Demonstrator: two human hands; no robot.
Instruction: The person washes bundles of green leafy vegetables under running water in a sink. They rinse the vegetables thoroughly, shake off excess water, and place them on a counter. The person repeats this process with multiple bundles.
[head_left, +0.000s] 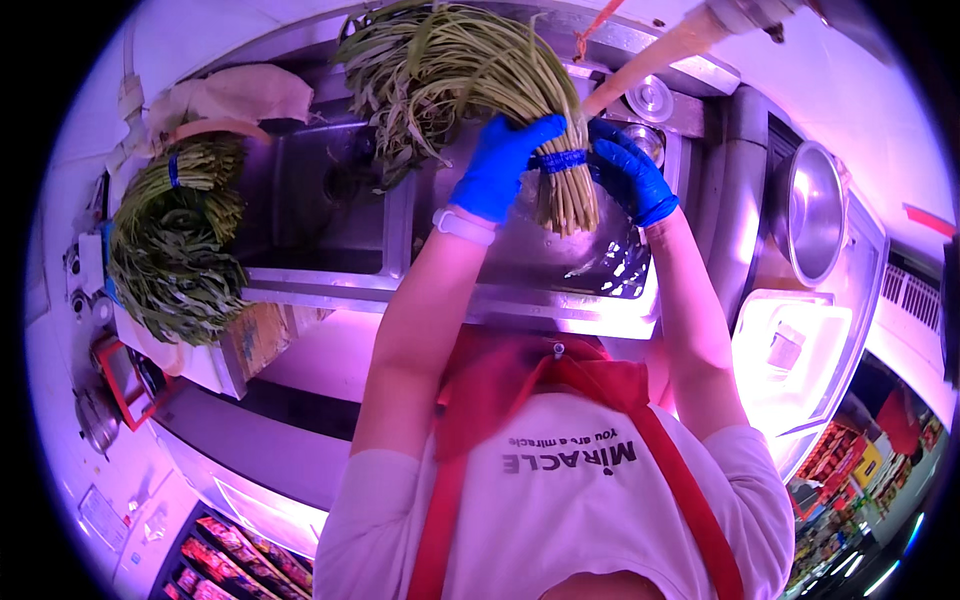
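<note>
A long bunch of leafy green vegetables (525, 75) is held over the right basin of a stainless-steel sink (517, 262). A blue printed tape (562, 161) binds its stems near the cut ends, which point toward me. My left hand (504, 163), in a blue glove with a white wristband below it, grips the bunch from the left, thumb across the stems. My right hand (634, 169), also blue-gloved, holds its right side by the tape; some of its fingertips are hidden. The leafy ends droop left over the basin divider.
More taped greens (180, 247) are piled left of the left basin (322, 202). A pale hose (652, 56) slants down behind my right hand. A metal bowl (816, 214) and a brightly lit white tub (787, 360) are at the right. A cloth (240, 94) lies behind the sink.
</note>
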